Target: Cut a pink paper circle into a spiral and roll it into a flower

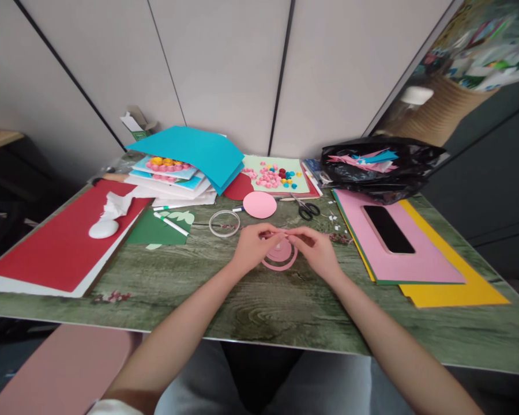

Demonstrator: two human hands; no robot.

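Both hands meet over the middle of the table, fingertips pinched together on a pink paper spiral (279, 266). My left hand (256, 246) grips its upper edge from the left. From the right, my right hand (312, 248) pinches the same edge, nearly touching the other hand. Loose rings of the strip hang below the fingers, and the pinched part is mostly hidden. Just beyond lies a pink paper circle (260, 204). A roll of clear tape (224, 223) rests to the left, and black-handled scissors (307, 208) lie up to the right.
Small rolled paper flowers (270, 176) cover a pale green sheet at the back. Blue card (185, 151) tops a stack at back left; red card (69, 242) lies farther left. A phone (388, 229) rests on pink paper (419, 268), right. Behind it sits a black bag (415, 155) of scraps.
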